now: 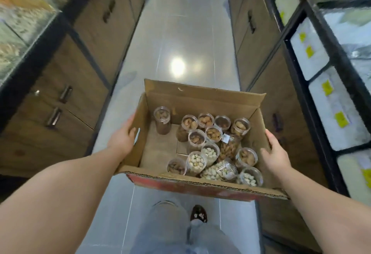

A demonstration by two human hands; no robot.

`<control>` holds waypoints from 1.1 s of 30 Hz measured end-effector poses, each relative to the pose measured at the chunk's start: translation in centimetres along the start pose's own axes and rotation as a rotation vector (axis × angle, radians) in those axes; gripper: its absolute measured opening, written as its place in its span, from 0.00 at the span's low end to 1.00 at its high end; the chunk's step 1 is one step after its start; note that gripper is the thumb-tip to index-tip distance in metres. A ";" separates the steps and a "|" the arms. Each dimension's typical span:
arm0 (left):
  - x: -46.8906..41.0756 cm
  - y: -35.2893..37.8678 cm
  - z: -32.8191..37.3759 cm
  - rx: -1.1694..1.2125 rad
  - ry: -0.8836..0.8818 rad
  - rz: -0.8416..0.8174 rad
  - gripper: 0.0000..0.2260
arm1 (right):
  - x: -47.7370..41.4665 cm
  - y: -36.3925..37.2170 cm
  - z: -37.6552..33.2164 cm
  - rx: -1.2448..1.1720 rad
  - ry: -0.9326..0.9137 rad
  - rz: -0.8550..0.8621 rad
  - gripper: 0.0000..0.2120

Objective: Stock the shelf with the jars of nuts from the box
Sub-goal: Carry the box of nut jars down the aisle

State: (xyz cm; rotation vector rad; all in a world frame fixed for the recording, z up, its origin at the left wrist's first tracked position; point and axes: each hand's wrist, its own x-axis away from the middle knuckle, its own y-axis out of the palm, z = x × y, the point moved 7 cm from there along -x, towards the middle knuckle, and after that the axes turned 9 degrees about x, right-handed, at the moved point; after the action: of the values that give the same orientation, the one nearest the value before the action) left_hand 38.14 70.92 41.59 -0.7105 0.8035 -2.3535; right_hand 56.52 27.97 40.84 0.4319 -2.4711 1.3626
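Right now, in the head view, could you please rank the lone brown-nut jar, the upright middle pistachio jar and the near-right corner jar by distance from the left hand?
Measured from the left hand, which grips the box by its left wall:
1. lone brown-nut jar, back left.
2. upright middle pistachio jar, centre.
3. near-right corner jar, right side, near edge.

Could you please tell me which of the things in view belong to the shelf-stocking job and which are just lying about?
Job in hand: cardboard box; jars of nuts inside it.
Just around: wooden drawers; tiled floor; shoe.
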 end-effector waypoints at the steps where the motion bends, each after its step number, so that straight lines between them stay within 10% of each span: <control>1: -1.3 -0.6 0.3 0.001 -0.019 0.021 0.23 | -2.1 0.0 -1.9 0.009 -0.021 -0.015 0.28; 33: -66.6 -12.7 19.0 0.076 -0.230 0.115 0.23 | -65.7 -0.5 -49.1 0.151 -0.227 -0.094 0.30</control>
State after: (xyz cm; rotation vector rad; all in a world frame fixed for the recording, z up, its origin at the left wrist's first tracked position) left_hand 93.26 114.74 43.08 -0.8598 0.6343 -2.1403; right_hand 121.90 77.49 41.02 0.7663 -2.4933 1.5431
